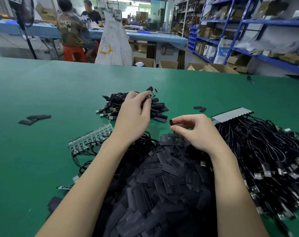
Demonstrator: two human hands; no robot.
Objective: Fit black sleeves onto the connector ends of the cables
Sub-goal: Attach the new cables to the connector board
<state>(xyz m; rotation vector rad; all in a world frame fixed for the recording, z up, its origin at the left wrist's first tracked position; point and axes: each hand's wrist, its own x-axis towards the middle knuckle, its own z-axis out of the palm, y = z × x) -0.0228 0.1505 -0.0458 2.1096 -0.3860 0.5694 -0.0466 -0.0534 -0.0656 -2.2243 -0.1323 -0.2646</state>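
Note:
My left hand (136,115) pinches the small green circuit-board connector end (152,93) of a cable, held up above the heap of sleeved cables (158,110). To its right, my right hand (195,130) pinches one black sleeve (171,123) between thumb and forefinger, its open end facing left. The sleeve and the connector are apart. A big pile of flat black sleeves (162,185) lies under both forearms. A row of bare green connector boards with cables (90,139) lies left of my left wrist.
A thick bundle of black USB cables (265,154) fills the right side, with a grey card (232,114) at its top. Loose sleeves (34,118) lie at far left and others (200,108) at mid-right. Two people sit at a blue bench behind the green table (59,86).

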